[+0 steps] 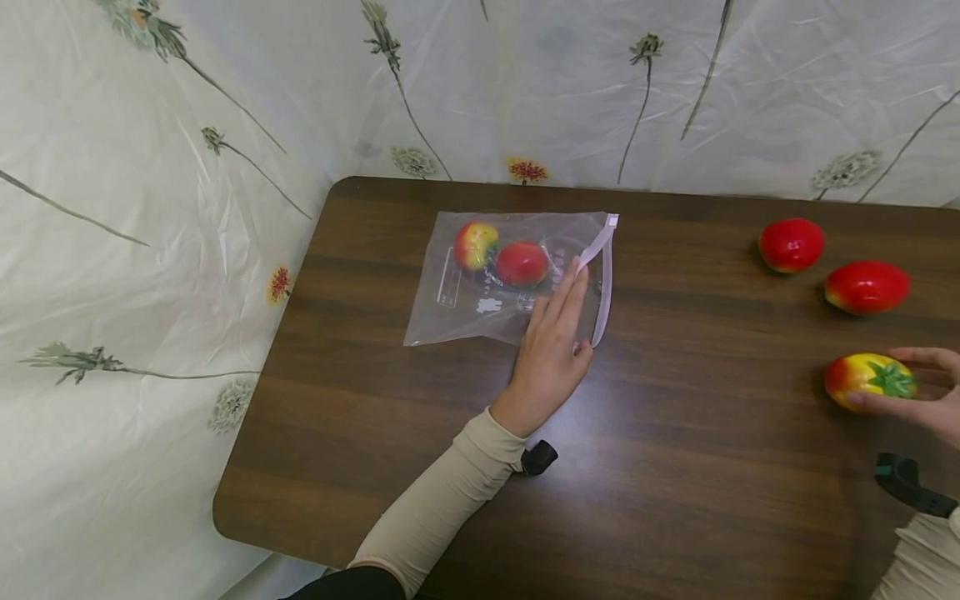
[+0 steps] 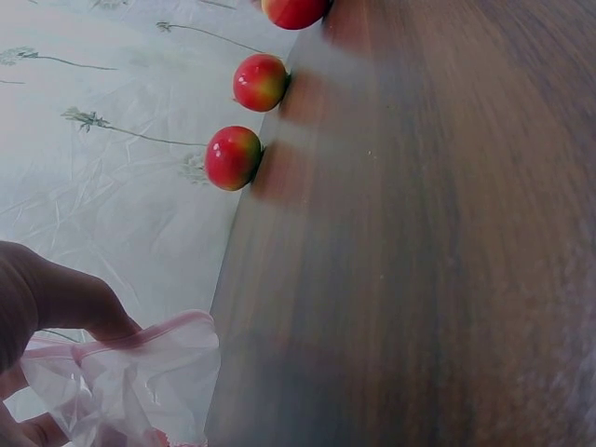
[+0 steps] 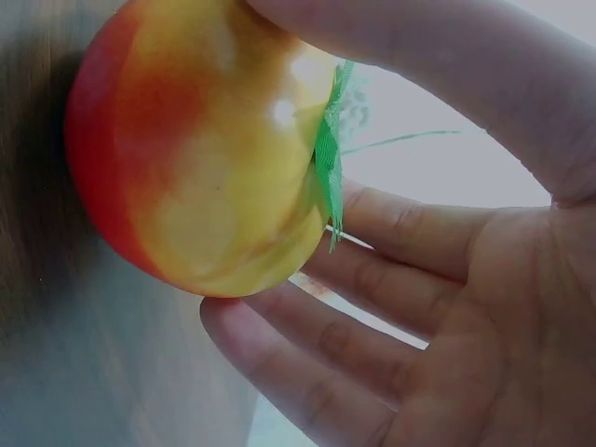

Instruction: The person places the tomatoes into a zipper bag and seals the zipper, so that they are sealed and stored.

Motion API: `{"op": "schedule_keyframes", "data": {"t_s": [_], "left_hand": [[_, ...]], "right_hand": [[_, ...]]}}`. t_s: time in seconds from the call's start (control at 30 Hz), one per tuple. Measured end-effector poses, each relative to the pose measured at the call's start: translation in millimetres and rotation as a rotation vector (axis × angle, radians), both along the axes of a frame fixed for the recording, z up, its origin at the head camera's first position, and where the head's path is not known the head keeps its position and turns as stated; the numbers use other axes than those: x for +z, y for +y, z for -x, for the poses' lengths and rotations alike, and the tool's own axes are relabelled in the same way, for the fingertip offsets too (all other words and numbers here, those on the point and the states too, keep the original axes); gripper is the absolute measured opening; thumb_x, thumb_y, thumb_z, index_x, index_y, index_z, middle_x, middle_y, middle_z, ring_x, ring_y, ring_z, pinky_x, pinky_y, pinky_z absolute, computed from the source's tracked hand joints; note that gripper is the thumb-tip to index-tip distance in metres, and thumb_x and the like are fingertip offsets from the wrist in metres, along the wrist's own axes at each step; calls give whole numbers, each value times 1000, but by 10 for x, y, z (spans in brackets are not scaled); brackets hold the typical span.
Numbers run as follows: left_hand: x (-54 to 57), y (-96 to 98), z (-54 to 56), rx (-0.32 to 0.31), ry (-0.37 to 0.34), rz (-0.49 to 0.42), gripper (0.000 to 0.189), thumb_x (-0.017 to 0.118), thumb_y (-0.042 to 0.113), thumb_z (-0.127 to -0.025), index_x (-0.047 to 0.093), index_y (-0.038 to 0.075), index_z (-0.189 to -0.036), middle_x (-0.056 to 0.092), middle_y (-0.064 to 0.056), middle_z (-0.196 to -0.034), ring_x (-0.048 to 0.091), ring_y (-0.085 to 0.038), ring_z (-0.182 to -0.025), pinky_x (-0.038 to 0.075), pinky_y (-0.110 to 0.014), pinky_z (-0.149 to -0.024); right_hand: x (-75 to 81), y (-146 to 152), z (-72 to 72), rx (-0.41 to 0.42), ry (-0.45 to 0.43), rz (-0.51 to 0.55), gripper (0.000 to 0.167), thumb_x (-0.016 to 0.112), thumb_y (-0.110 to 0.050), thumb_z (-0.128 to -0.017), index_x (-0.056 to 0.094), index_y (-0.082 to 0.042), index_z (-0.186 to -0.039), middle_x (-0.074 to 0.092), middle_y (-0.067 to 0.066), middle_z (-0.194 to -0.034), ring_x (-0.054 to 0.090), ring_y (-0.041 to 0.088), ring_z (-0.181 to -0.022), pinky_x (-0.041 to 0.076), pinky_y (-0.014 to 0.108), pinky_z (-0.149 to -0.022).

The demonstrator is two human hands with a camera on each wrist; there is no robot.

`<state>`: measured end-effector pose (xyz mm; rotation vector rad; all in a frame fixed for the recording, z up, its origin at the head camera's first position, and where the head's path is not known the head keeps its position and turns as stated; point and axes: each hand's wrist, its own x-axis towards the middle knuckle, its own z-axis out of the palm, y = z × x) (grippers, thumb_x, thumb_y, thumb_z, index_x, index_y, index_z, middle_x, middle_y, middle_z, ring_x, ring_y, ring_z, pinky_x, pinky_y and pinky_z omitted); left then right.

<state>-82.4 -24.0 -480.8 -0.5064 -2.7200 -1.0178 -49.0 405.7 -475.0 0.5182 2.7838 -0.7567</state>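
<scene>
A clear zip bag [image 1: 465,312] with a pale pink slider strip lies at the middle left, its mouth partly spread toward the right. Two toy fruits show through it, one yellow-red [image 1: 474,245] and one red [image 1: 522,263]. My left hand [image 1: 547,350] is at the mouth, long fingers stretched along the film; in the left wrist view the thumb bends over the pink edge, holding it. At the right, my right hand [image 1: 926,396] grips a red-yellow toy tomato [image 1: 858,379] with a green leafy top, thumb on one side and fingers on the other.
Two more red toy fruits, a rounder one [image 1: 791,245] and a longer one [image 1: 867,287], lie at the right beyond the tomato. Behind the brown wooden table [image 1: 675,433] and along its left side hangs a flower-printed white sheet [image 1: 525,100].
</scene>
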Motion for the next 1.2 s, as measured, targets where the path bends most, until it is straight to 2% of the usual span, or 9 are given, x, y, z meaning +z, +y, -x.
{"op": "schedule_keyframes", "data": {"t_s": [0.17, 0.27, 0.33, 0.47, 0.57, 0.63, 0.8, 1.0, 1.2], "left_hand": [[0, -1, 0, -1, 0, 0, 102, 79, 1, -83, 21, 13, -166, 15, 2, -175, 50, -21, -113, 47, -25, -86], [-2, -3, 2, -1, 5, 5, 101, 78, 1, -83, 22, 12, -166, 15, 1, -175, 50, -22, -113, 47, -26, -87], [-5, -2, 5, -1, 9, 8, 100, 78, 1, -83, 22, 12, -165, 16, 1, -175, 51, -22, -113, 47, -27, -88], [-11, 0, 8, 2, 11, 11, 100, 78, 1, -82, 23, 12, -165, 17, 1, -175, 51, -22, -112, 48, -28, -88], [-12, 0, 5, 5, 16, 16, 100, 78, 1, -82, 24, 11, -165, 18, 0, -175, 51, -22, -112, 48, -27, -88], [-12, 0, 5, 3, 16, 10, 100, 78, 0, -82, 24, 11, -165, 17, 0, -175, 51, -22, -112, 48, -27, -88], [-6, -3, 2, 3, 12, 6, 100, 79, 1, -82, 23, 12, -165, 17, 1, -175, 51, -22, -112, 48, -27, -88], [-8, -2, 6, 7, 16, 12, 100, 78, 1, -82, 23, 12, -165, 18, 0, -175, 51, -22, -111, 48, -26, -86], [-6, -1, 1, 5, 11, 8, 101, 78, 0, -82, 23, 12, -165, 17, 0, -175, 51, -22, -111, 48, -26, -85]], "right_hand": [[-7, 7, 7, 23, 20, 6, 85, 68, -36, -96, 29, 12, -155, 31, 43, -151, 35, 62, -128, 47, 44, -90], [-10, 2, 28, 52, 65, 12, 85, 73, -34, -94, 33, 12, -154, 34, 42, -149, 38, 57, -124, 50, 20, -82], [-15, -11, 47, 69, 101, 13, 85, 75, -33, -92, 35, 10, -154, 36, 40, -149, 39, 51, -125, 40, 5, -67], [-28, -76, 47, 73, 154, 47, 84, 76, -29, -92, 35, 6, -156, 34, 36, -157, 41, 31, -133, 38, 2, -97], [-38, -131, 34, 77, 186, 95, 83, 76, -27, -93, 34, 0, -159, 38, 19, -160, 40, -3, -128, 28, 5, -110], [-35, -157, 40, 94, 212, 136, 82, 78, -24, -91, 36, -2, -158, 45, -4, -151, 33, -20, -113, 28, -2, -102], [1, -220, 90, 152, 261, 180, 77, 83, -18, -87, 45, 6, -150, 33, -39, -113, 33, -25, -98, 33, -8, -80], [39, -313, 151, 180, 267, 148, 77, 87, -19, -83, 50, 10, -144, 39, -26, -113, 32, -29, -87, 36, -7, -68], [71, -430, 173, 183, 253, 142, 81, 86, -25, -84, 48, 2, -150, 52, 7, -150, 35, -36, -87, 35, -5, -65]]}}
